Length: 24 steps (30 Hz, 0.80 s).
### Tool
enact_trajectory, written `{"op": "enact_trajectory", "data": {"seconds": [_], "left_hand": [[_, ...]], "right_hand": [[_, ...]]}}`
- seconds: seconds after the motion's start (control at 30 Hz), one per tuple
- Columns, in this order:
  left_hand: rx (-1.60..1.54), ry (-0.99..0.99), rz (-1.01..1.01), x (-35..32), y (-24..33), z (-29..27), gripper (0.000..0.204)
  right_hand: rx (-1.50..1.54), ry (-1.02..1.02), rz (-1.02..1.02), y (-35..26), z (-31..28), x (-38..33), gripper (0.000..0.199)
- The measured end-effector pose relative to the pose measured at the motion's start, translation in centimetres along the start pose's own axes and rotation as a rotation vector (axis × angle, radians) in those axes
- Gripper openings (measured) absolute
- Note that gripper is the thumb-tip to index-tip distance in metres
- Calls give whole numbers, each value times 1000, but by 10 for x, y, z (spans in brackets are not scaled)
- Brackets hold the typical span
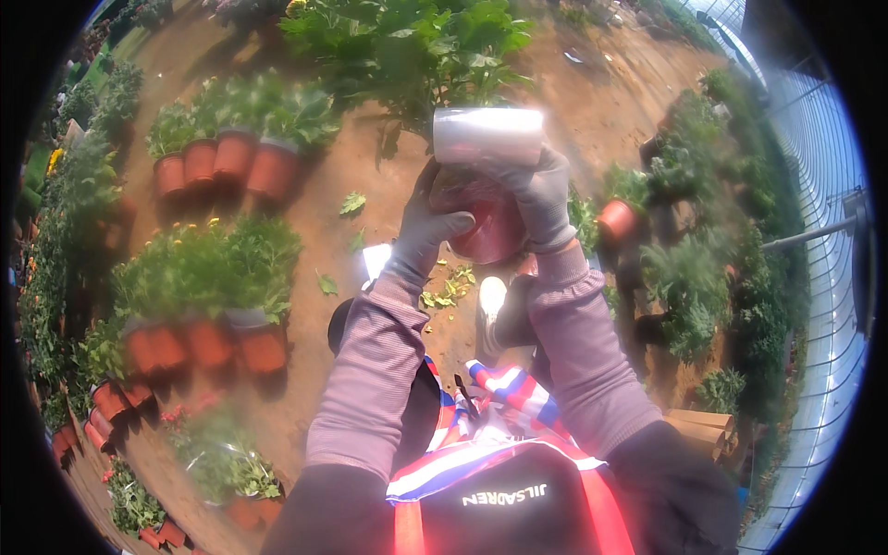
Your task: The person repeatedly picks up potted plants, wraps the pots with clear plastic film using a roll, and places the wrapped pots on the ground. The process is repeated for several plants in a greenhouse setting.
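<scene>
A reddish-brown plant pot [488,227] is held up in front of me, tipped with its base toward me. A large leafy green plant [416,46] spreads out beyond it and seems to grow from it. My left hand [430,227], in a grey glove, is closed round the pot's left side, thumb on the base. My gloved right hand [544,199] is closed on a shiny roll of clear film [488,136], which lies crosswise against the pot's far side. Film seems to cover part of the pot. The right fingertips are hidden behind the roll.
Rows of potted plants [211,340] lie on the soil at left, more pots [231,157] beyond them. A tipped pot [615,219] and dense greenery are at right, beside a plastic greenhouse wall [823,277]. Loose leaves [450,289] and a white piece [376,259] lie below my hands.
</scene>
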<state>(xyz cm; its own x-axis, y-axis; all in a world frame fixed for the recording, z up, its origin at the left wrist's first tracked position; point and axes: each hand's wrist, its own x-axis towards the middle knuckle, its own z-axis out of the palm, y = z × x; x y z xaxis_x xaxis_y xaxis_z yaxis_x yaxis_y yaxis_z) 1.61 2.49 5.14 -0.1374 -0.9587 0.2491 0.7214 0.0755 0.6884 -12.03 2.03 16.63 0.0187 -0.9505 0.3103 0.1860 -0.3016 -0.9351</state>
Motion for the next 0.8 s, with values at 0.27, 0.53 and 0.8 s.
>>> {"op": "enact_trajectory", "data": {"seconds": [0.27,0.53,0.8], "left_hand": [[-195,167,-21,23,-8,-14,61],[100,100,105,15,-19,-26,61],[200,120,62,15,-12,-26,62]], "right_hand": [[-786,-186,-23,-28,2,-75,34],[-934,-46,218,44,-26,-81,28],[-1262,147,298,108,-55,-42,25]]}}
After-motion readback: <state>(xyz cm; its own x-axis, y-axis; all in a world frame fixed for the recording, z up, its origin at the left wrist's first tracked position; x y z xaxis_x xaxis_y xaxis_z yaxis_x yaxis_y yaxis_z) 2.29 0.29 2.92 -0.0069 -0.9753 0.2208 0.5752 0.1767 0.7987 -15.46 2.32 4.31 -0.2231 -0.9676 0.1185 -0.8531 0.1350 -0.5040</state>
